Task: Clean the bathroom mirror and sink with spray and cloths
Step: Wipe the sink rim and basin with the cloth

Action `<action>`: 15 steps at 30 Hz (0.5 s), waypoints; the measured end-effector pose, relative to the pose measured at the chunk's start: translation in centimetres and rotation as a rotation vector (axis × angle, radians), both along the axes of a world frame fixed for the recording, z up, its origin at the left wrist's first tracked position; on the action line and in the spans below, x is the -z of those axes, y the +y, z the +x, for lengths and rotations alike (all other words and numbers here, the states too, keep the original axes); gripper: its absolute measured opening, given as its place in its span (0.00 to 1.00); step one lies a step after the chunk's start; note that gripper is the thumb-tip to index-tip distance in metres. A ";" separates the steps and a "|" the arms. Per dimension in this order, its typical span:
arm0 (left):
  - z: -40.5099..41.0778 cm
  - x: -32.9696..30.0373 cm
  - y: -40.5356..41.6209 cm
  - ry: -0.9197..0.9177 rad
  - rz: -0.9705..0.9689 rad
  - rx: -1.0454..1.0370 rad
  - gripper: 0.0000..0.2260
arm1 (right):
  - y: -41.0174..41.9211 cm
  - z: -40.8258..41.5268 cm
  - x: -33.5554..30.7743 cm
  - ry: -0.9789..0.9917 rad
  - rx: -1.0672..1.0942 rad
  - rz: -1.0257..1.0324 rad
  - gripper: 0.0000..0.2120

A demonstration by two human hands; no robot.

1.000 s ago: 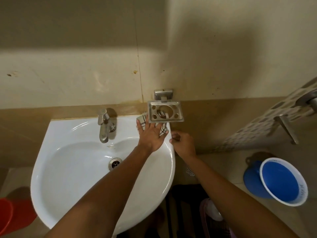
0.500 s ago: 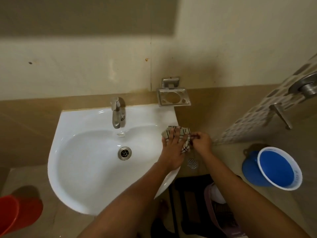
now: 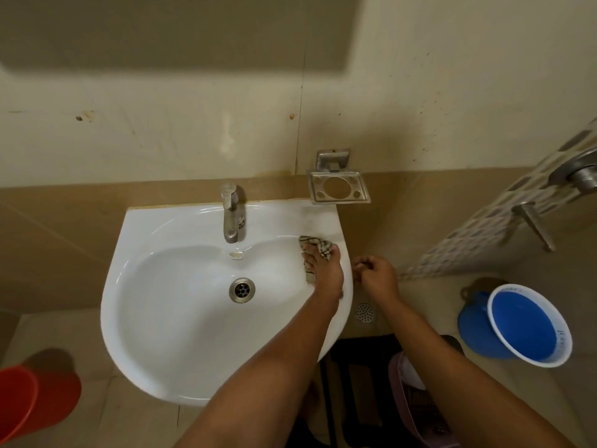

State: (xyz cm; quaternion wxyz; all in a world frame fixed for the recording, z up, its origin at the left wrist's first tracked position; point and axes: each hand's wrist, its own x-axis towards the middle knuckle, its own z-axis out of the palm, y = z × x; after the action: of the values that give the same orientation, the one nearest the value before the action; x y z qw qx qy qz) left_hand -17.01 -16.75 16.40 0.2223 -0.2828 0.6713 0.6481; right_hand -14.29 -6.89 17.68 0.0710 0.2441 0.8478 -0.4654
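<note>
A white sink [image 3: 181,318] hangs on the tiled wall, with a steel tap [image 3: 232,215] at its back and a drain [image 3: 242,289] in the bowl. My left hand [image 3: 324,273] presses a checked cloth [image 3: 318,250] flat against the sink's right rim, fingers stretched over it. Just off the rim, my right hand [image 3: 376,276] hovers with fingers loosely curled and holds nothing. No mirror or spray bottle is in view.
A steel soap holder [image 3: 337,189] juts from the wall above the sink's right corner. On the floor stand a blue bucket with a white rim [image 3: 529,324] at the right, a red bucket [image 3: 35,399] at the left, and a floor drain [image 3: 365,313].
My left hand has slid the cloth from under the soap holder forward along the sink's right rim. My right hand has let go of the cloth's edge and pulled slightly away.
</note>
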 end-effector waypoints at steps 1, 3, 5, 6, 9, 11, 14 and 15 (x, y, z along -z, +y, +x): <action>-1.0 0.4 0.0 -0.076 0.082 -0.142 0.43 | 0.1 -0.3 0.1 0.002 -0.002 -0.002 0.10; -3.1 2.8 -0.4 -0.159 0.206 -0.435 0.52 | 0.1 -0.8 0.5 0.016 -0.027 0.018 0.10; -5.0 6.2 -1.4 -0.171 0.242 -0.598 0.53 | -0.2 -1.3 0.7 0.031 -0.075 0.071 0.09; -5.5 6.7 -2.1 -0.201 0.251 -0.637 0.52 | -0.4 -1.7 0.7 0.042 -0.094 0.105 0.09; -5.3 3.0 -4.9 -0.167 0.390 -0.798 0.30 | -1.2 -2.6 0.8 0.083 -0.110 0.179 0.09; -5.4 1.3 -6.6 -0.139 0.540 -0.901 0.13 | -1.7 -3.2 0.8 0.090 -0.111 0.191 0.10; -5.5 0.3 -8.7 -0.130 0.648 -0.987 0.12 | -2.0 -3.9 0.8 0.119 -0.129 0.217 0.10; -5.3 0.2 -9.3 -0.131 0.670 -0.995 0.13 | -2.2 -4.0 0.7 0.124 -0.129 0.220 0.10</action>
State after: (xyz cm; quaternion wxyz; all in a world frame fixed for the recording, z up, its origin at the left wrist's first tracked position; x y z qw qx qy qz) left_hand -22.29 -26.05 16.25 0.0100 -0.5169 0.2026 0.8317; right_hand -18.33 -9.10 16.99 0.0210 0.1663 0.9104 -0.3782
